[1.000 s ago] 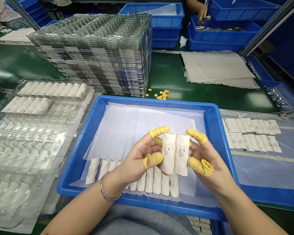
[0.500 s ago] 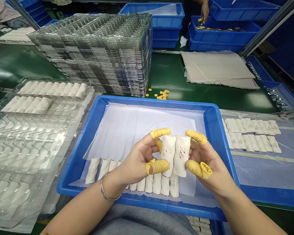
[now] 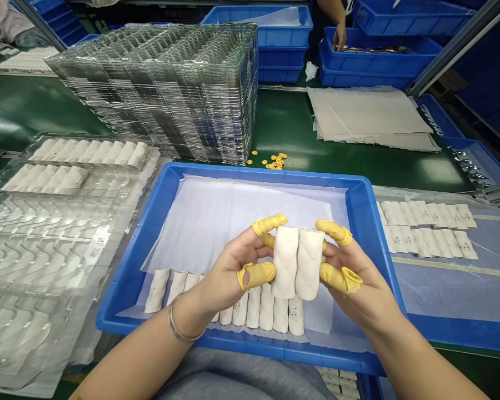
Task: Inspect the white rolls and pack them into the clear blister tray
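The left hand grips the left tube and the right hand grips the right tube, each between thumb and fingers. Both white tubes stand nearly upright, side by side, above the near half of the blue tray. Change: the tubes have been rotated; the lettering visible half a second ago is now largely turned away, and plain faces show. Judgement: the step in hand is turning each tube to expose another side.

Clearance: the tube row lies inside the blue tray along its near side, partly behind the held tubes. Toward the blue tray's far rim, the paper liner shows bare, giving room to move. The clear tray stack stands beyond that rim, toward the left.
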Tool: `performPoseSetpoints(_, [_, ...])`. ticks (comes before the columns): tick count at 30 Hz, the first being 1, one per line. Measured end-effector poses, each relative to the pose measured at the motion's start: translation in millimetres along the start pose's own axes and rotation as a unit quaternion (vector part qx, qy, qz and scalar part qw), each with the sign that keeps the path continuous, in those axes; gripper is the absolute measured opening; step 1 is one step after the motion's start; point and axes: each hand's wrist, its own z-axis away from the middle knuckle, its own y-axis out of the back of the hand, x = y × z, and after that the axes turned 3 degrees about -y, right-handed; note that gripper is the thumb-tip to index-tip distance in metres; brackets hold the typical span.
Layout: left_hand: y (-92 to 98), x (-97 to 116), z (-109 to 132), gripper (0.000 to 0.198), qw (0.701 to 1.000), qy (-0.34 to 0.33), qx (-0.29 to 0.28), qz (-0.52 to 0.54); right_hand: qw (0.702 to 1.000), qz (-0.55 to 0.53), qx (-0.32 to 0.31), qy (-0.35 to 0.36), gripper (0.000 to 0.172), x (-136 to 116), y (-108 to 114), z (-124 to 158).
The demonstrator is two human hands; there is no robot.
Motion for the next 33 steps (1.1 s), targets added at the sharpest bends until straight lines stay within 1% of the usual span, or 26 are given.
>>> performPoseSetpoints(5, [0.0, -1.4, -0.3, 0.061, 1.0, -0.017, -0.003, -0.022, 0.999, 0.041, 0.017, 0.018, 0.043, 2.6, 2.9, -0.5])
performPoseSetpoints(9, [-0.2, -1.8, 0.3, 0.062, 1.0, -0.005, -0.01, -0.006, 0.996, 0.074, 0.026, 0.033, 0.044, 2.6, 2.3, -1.9])
performPoseSetpoints(14, [-0.4, -1.2, 1.5, 0.065, 1.0, 0.004, 0.002, -0.012, 0.999, 0.047, 0.017, 0.017, 0.045, 2.6, 2.3, -1.2])
performPoseSetpoints(18, [1.6, -2.3, 1.6, 0.066, 1.0, 0.016, 0.006, -0.006, 1.0, 0.029, 0.005, 0.01, 0.043, 2.6, 3.0, -0.2])
performPoseSetpoints(21, [3.3, -3.3, 0.5, 0.06, 1.0, 0.018, 0.008, -0.01, 0.999, 0.038, 0.006, 0.012, 0.042, 2.6, 3.2, -0.2])
performPoseSetpoints(23, [3.4, -3.3, -0.4, 0.057, 1.0, 0.002, 0.012, -0.028, 0.998, 0.051, 0.011, 0.017, 0.041, 3.0, 3.3, -0.4])
performPoseSetpoints(26, [1.7, -2.7, -1.2, 0.058, 0.999, -0.018, 0.015, -0.044, 0.997, 0.074, 0.021, 0.032, 0.044, 4.2, 3.5, -0.7])
performPoseSetpoints(29, [-0.4, -2.5, -0.6, 0.061, 1.0, -0.003, 0.006, -0.03, 0.996, 0.076, 0.026, 0.037, 0.049, 5.4, 3.1, -1.1])
performPoseSetpoints(33, [-0.5, -3.8, 1.2, 0.063, 1.0, 0.013, 0.005, -0.014, 0.997, 0.065, 0.028, 0.023, 0.049, 5.3, 2.4, -0.9])
